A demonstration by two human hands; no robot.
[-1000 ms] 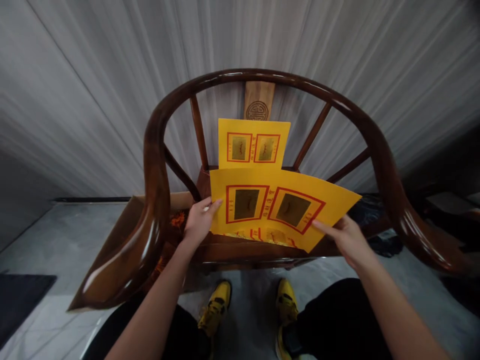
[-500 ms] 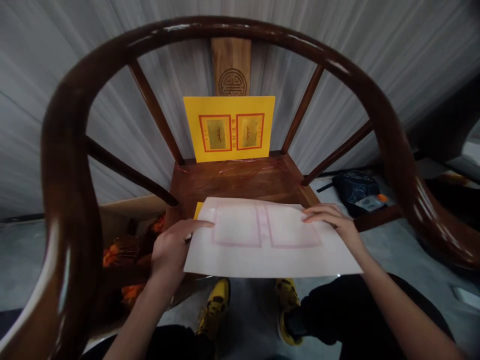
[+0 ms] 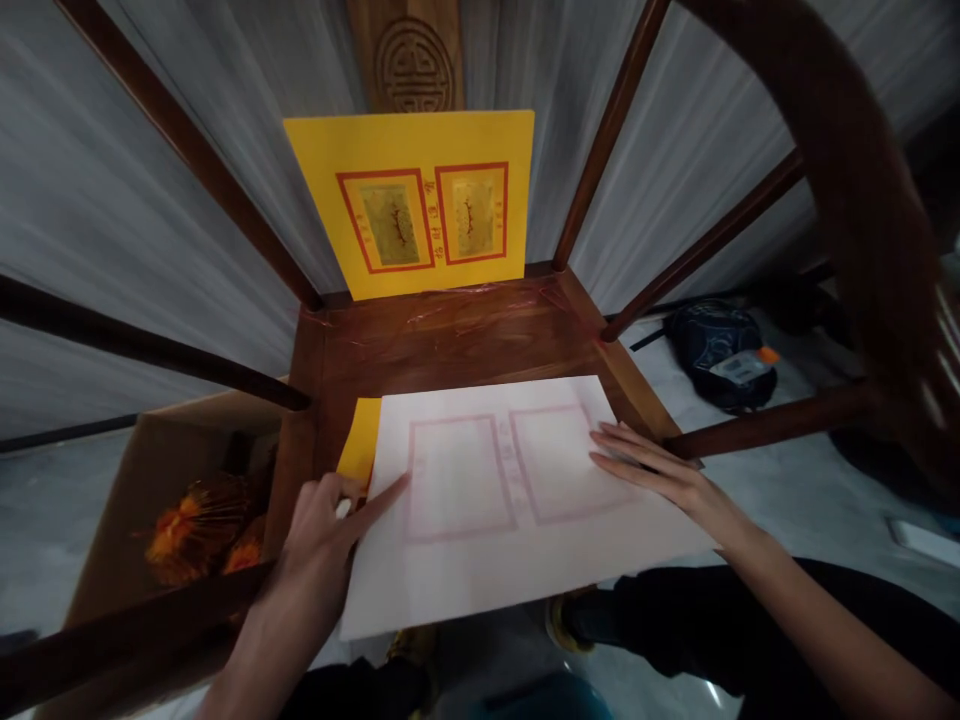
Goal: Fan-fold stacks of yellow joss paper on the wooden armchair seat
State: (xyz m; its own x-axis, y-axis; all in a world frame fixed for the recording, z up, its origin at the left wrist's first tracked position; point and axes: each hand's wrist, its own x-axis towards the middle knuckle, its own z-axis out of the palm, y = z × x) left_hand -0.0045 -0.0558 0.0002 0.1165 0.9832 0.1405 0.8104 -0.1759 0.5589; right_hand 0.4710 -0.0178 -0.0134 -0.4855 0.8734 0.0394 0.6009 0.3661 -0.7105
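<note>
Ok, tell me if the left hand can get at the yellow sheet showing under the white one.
Probably yes: the left hand lies right beside the yellow sheet with nothing between them, though the white sheet covers the rest.

white sheet [image 3: 517, 570]: faint pink twin rectangles | yellow sheet [image 3: 409, 135]: red-framed twin gold panels | chair seat [image 3: 442, 335]: reddish-brown

Indoor room: striped marble wall [image 3: 697, 180], grey floor [image 3: 795, 490], dark wooden armchair [image 3: 450, 335]
</note>
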